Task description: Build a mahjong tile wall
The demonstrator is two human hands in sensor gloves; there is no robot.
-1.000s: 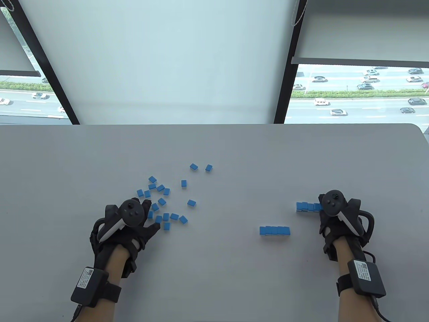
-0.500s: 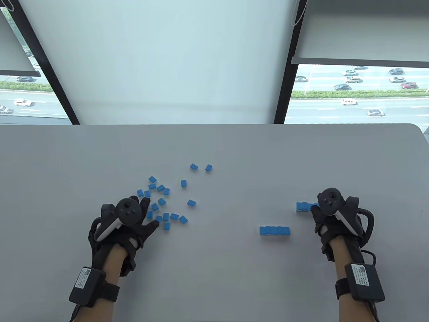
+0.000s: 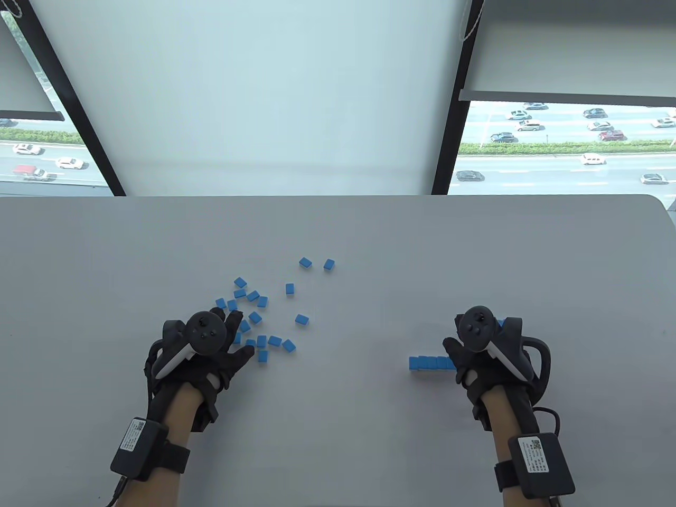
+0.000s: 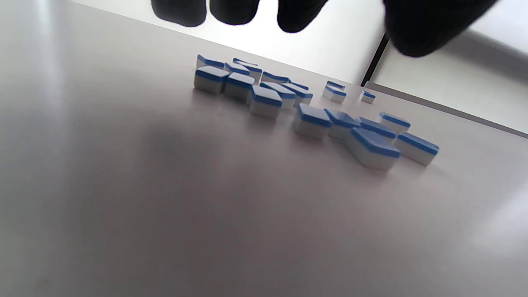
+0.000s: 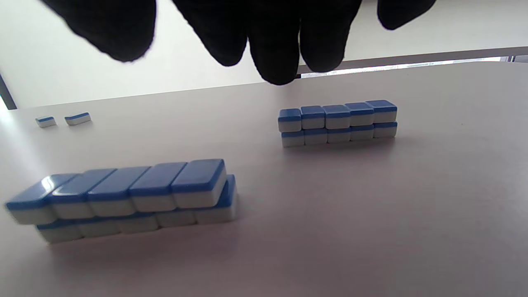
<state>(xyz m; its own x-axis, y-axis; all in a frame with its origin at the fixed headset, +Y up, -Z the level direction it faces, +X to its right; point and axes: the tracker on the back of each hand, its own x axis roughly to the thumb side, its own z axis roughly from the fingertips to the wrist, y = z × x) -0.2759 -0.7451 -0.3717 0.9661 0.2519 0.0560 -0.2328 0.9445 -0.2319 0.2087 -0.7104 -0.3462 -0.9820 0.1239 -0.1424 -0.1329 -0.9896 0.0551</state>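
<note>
Several loose blue-backed mahjong tiles lie scattered left of centre, also seen in the left wrist view. My left hand hovers at the near edge of that scatter with its fingers spread and holding nothing. Two two-layer tile walls stand on the right. The near wall has my right hand over its right end. The far wall is almost hidden behind that hand in the table view. The right fingers hang relaxed above the table and hold nothing.
Two stray tiles lie farther back on the grey table, also visible far left in the right wrist view. A single tile sits right of the scatter. The table's far edge meets a window.
My right hand has moved left and toward me, from the far wall to the right end of the near wall. The left hand has barely shifted over the loose tiles.
</note>
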